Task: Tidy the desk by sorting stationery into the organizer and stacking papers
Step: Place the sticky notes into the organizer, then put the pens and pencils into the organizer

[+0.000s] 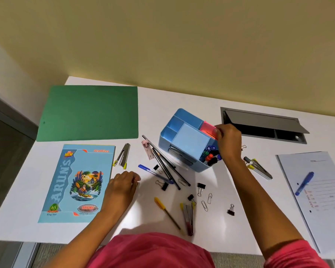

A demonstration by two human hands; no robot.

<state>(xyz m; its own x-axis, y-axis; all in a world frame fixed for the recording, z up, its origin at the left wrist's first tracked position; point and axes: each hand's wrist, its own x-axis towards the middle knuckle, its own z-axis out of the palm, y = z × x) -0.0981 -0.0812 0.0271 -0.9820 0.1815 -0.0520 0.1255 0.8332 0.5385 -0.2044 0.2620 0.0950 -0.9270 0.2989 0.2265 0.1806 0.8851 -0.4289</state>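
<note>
The right hand (227, 139) pinches a pink sticky-note pad (208, 128) at the blue organizer (184, 141); the left hand (123, 183) rests on the desk (240, 190), fingers seemingly curled and holding nothing.

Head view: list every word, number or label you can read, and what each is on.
"ARUN'S": down the cover of the blue notebook.
"ALL NEW": its top left corner.
"65": green badge, lower left.
"King Size": under that badge.
"ARUNS": oval logo at the bottom; line beneath too small.
Red script, top right of cover: blurred.
On the printed form: all print too blurred to read.
</note>
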